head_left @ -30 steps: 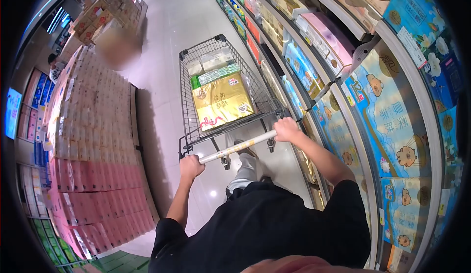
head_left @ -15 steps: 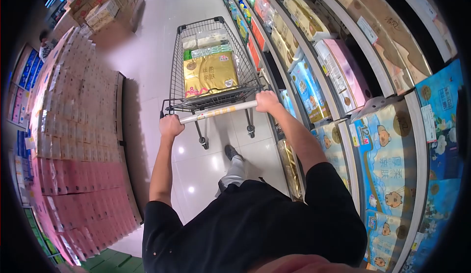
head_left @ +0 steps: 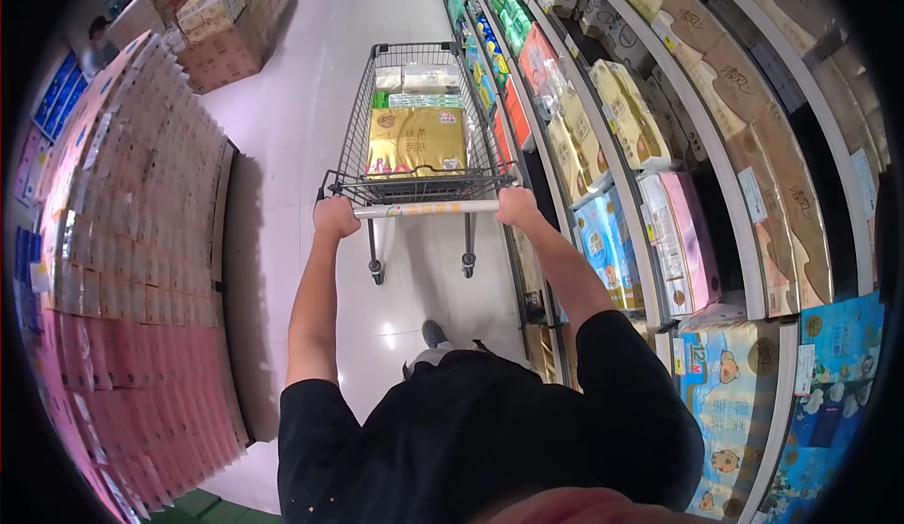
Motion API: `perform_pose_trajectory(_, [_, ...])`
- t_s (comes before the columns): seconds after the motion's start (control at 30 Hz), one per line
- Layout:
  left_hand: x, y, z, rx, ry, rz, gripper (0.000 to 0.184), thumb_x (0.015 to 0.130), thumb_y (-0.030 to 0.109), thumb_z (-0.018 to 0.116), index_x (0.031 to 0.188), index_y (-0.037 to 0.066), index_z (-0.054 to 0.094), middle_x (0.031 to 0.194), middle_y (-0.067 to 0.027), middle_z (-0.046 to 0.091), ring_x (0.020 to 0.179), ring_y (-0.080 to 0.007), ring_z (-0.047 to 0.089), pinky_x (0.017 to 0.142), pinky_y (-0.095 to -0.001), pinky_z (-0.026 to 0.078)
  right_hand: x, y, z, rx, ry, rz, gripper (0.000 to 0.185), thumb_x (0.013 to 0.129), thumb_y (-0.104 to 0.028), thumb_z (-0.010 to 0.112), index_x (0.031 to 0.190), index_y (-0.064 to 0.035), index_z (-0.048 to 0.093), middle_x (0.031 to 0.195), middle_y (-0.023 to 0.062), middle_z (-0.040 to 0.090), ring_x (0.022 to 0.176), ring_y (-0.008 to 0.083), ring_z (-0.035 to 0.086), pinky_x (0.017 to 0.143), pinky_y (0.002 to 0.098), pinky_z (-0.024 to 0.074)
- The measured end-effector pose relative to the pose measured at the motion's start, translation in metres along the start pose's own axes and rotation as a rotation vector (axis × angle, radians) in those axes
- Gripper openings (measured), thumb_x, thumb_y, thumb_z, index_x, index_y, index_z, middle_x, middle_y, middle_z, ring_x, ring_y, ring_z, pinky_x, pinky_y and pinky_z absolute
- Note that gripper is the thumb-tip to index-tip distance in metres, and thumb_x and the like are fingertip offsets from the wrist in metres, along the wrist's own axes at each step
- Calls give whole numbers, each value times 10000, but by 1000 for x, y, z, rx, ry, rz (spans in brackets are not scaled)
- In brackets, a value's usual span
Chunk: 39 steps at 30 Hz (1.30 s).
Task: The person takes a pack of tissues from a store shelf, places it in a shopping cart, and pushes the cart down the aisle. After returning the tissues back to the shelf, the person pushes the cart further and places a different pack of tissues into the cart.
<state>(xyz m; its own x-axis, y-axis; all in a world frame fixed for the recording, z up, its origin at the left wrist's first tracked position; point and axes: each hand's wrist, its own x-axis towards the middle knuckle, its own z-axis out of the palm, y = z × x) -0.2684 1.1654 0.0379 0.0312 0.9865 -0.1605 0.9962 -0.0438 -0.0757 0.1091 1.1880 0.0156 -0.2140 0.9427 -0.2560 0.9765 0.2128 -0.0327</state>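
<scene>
A wire shopping cart stands in front of me, its pale handlebar running across between my hands. My left hand is wrapped round the bar's left end. At the right end my right hand grips it the same way. Inside the basket lies a gold package with dark lettering and pink marks on its lower edge. Behind it are a green-and-white package and a whitish package, partly hidden.
Shelves packed with wrapped paper goods line the right side, close to the cart. A tall stack of pink and pale packages stands left. Cardboard boxes are piled farther ahead, with a person beyond the stack. Tiled floor runs ahead.
The cart has straightened and shifted slightly right in view, with both hands still on the bar. The shelves and box pile have come closer as I moved forward.
</scene>
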Motion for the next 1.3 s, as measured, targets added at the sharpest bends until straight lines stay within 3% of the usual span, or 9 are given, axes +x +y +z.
perform_pose_trajectory(0.17, [38,0,-6,23,-1,15,213,607,183,556,732,52,667,775,-154,658,728,-288,648,680,-361,520,41,14,-1,11,63,-31,231,613,-158,603,802,-42,667,852,164,655,789,288,645,718,370,511])
perform_pose_trajectory(0.37, [87,1,-18,13,-7,11,203,603,174,557,734,75,676,773,-142,662,729,-278,651,673,-353,519,89,30,-6,22,171,-34,207,566,-189,633,718,-52,662,741,146,648,752,295,646,701,384,510])
perform_pose_trajectory(0.53, [138,-3,-19,6,41,16,179,590,169,559,682,64,672,734,-149,657,699,-289,650,654,-358,521,138,40,-20,9,159,-14,223,567,-210,653,721,-49,663,757,144,652,758,286,648,707,379,509])
perform_pose_trajectory(0.67, [188,-5,-30,9,41,15,193,599,178,561,703,63,675,750,-155,657,709,-294,649,667,-361,523,174,47,-50,4,93,-22,197,614,-169,622,767,-56,670,837,150,653,800,279,645,726,374,510])
perform_pose_trajectory(0.93, [284,-7,-51,29,5,17,224,614,202,574,753,60,678,798,-160,658,738,-288,650,687,-363,522,268,68,-77,33,126,0,206,609,-178,637,773,-61,674,834,135,661,817,269,645,746,364,506])
perform_pose_trajectory(1.07, [330,-11,-57,37,45,24,196,607,205,562,690,61,666,714,-156,647,689,-307,641,653,-383,518,319,80,-78,44,175,-23,226,610,-201,644,782,-57,668,827,137,660,825,269,643,761,363,497])
perform_pose_trajectory(1.3, [391,-14,-69,51,111,34,200,612,200,556,692,50,662,701,-154,643,686,-304,640,649,-383,518,376,89,-108,52,134,-19,215,610,-182,664,798,-79,684,855,119,666,842,251,644,752,352,502])
